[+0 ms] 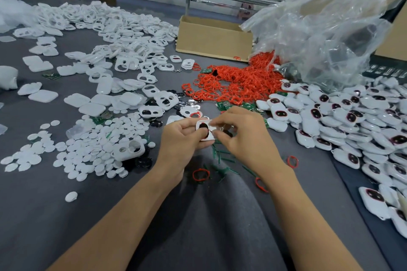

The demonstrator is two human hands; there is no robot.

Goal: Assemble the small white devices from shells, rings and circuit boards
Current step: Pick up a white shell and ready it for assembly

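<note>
My left hand [179, 138] grips a small white shell [203, 128] above the middle of the grey table, a dark round part showing in one of its openings. My right hand [240, 132] pinches the shell's right side with fingers curled; what lies under those fingers is hidden. Empty white shells [123, 55] are heaped at the left and back. Red rings [231, 81] form a pile behind my hands. Green circuit boards [226, 104] lie just beyond my right hand. Finished white devices [352, 121] with dark red-rimmed eyes fill the right side.
White round discs [92, 149] are spread at the front left. A cardboard box [213, 37] stands at the back, with a crumpled clear plastic bag [326, 28] to its right. Loose red rings [200, 174] and green plastic offcuts [222, 156] lie under my wrists.
</note>
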